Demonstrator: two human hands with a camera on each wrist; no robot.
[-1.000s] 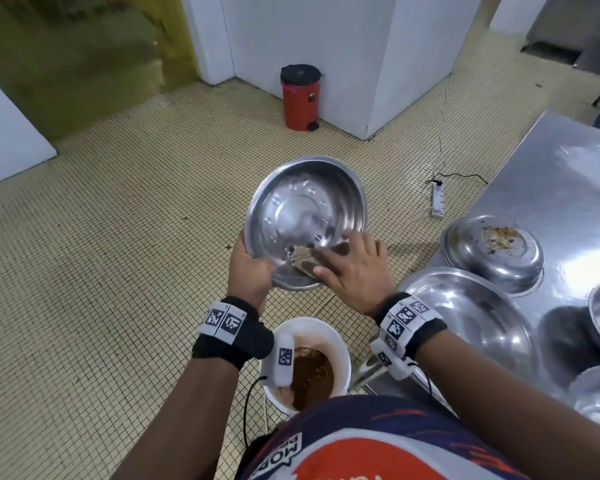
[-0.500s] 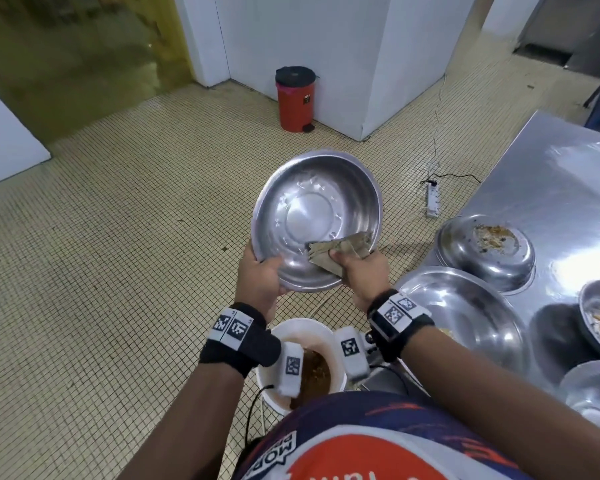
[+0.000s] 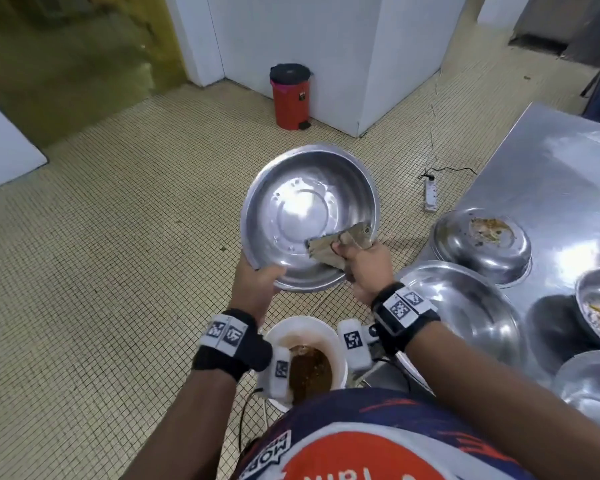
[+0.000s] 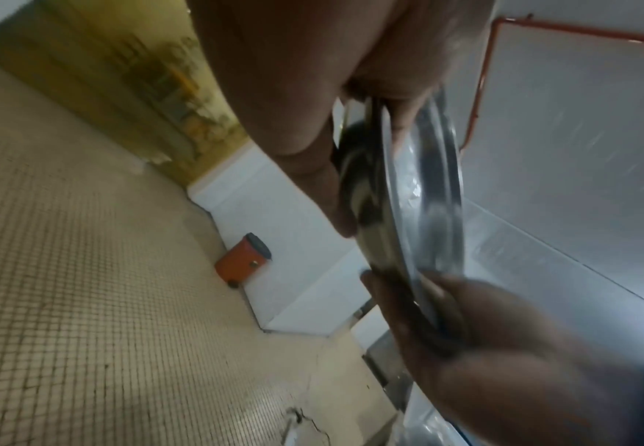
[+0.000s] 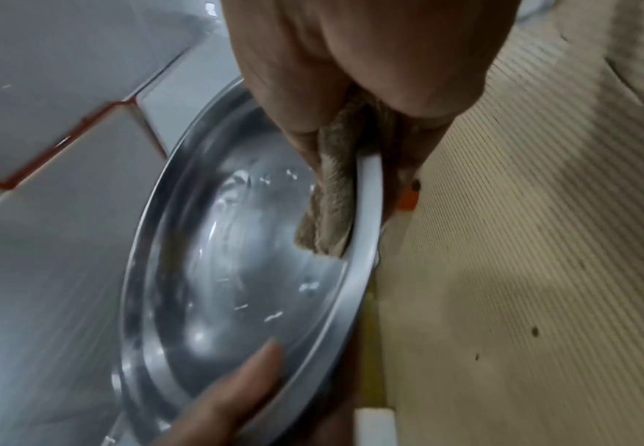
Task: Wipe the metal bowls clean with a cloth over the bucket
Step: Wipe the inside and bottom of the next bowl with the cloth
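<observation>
A shiny metal bowl [image 3: 305, 213] is held tilted toward me above the tiled floor, its inside showing. My left hand [image 3: 257, 285] grips its near-left rim [image 4: 393, 187], thumb inside the bowl [image 5: 236, 380]. My right hand [image 3: 364, 268] pinches a folded brown cloth [image 3: 340, 245] against the bowl's lower-right rim; in the right wrist view the cloth [image 5: 332, 205] lies folded over the rim. A white bucket [image 3: 336, 344] with brown liquid stands on the floor below my wrists.
A steel table [image 3: 548, 174] on the right carries several metal bowls: one upturned with food scraps [image 3: 482, 244], a large one [image 3: 465, 306] at the near edge, others at the far right. A red pedal bin [image 3: 290, 97] and a power strip [image 3: 431, 195] are on the floor.
The bowl rose and tilted more toward me. My right hand went from flat fingers pressing the cloth at the bowl's bottom to pinching it at the lower-right rim.
</observation>
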